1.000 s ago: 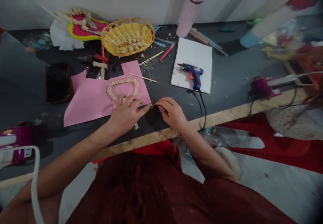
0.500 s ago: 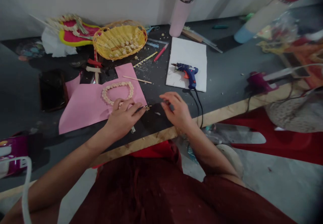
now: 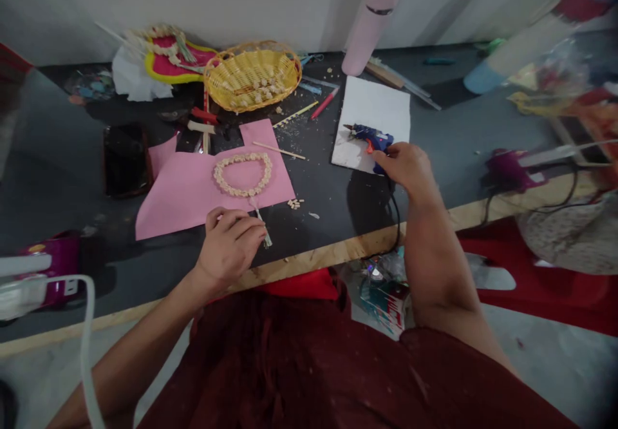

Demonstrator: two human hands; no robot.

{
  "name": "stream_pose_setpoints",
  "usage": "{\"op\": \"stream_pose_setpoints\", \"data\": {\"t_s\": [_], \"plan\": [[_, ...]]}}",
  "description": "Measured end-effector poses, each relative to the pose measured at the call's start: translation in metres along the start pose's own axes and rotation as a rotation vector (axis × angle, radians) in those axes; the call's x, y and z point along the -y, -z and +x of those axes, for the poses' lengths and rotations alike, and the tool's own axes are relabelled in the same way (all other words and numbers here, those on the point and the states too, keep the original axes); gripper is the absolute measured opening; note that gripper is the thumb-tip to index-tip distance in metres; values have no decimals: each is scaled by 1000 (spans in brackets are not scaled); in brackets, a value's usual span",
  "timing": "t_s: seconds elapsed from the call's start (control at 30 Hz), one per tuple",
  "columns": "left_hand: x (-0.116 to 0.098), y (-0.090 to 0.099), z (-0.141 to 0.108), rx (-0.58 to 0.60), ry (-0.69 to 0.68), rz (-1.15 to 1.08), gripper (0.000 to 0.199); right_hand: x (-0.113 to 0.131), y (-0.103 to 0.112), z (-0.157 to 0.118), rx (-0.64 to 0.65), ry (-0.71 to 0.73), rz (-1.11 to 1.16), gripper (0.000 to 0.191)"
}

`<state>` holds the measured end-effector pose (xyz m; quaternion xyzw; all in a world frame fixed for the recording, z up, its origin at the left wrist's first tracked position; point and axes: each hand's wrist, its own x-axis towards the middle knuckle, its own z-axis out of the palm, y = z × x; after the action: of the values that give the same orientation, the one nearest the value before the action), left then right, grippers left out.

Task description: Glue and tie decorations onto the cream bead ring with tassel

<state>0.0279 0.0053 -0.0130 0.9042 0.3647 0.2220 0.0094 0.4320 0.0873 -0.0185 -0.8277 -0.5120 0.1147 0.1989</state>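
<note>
My right hand (image 3: 407, 166) is closed around the handle of a blue hot glue gun (image 3: 369, 136), which lies on a white board with its nozzle pointing left. A ring of cream beads (image 3: 219, 178), like a bracelet, rests on pink paper (image 3: 181, 190). From its lower edge a pale tassel (image 3: 264, 228) hangs over the dark tabletop. My left hand (image 3: 232, 241) is just left of the tassel, its fingers loosely bent and slightly apart. Its fingertips are beside or touching the tassel; I cannot tell which.
Behind the paper stands a yellow woven basket (image 3: 253, 81) with small beads. A phone (image 3: 126, 160) lies to the left, and a pink bottle (image 3: 374, 23) stands by the wall. Small pale pieces (image 3: 295, 203) lie right of the paper. The glue gun's cord (image 3: 396, 216) drops over the table edge.
My right hand has moved right and taken hold of the glue gun's handle. My left hand has come off the bead ring, down towards me beside the tassel. The view has shifted slightly.
</note>
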Motion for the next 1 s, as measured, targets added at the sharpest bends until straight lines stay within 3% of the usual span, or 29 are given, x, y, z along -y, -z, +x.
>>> {"op": "stream_pose_setpoints", "data": {"t_s": [0.17, 0.37, 0.47, 0.53, 0.63, 0.8, 1.0], "plan": [[0, 4, -13, 26, 117, -11, 12, 6, 12, -7, 15, -200, 447, 21], [-3, 1, -16, 54, 87, 28, 24, 17, 20, -38, -18, -174, 805, 6], [-8, -2, -17, 58, 76, 5, 24, 22, 19, -60, 54, -160, 997, 8], [-10, -3, -17, 57, 83, -3, 23, 27, 17, -76, 113, -146, 1110, 20], [-10, -3, -18, 53, 79, 5, 22, 35, 11, -99, 168, -141, 1180, 28], [-7, -3, -19, 75, 43, 10, 24, 47, -6, -128, 324, -145, 1309, 22], [-5, -2, -24, 123, 22, 5, 38, 49, -24, -148, 352, -105, 1290, 20]]}}
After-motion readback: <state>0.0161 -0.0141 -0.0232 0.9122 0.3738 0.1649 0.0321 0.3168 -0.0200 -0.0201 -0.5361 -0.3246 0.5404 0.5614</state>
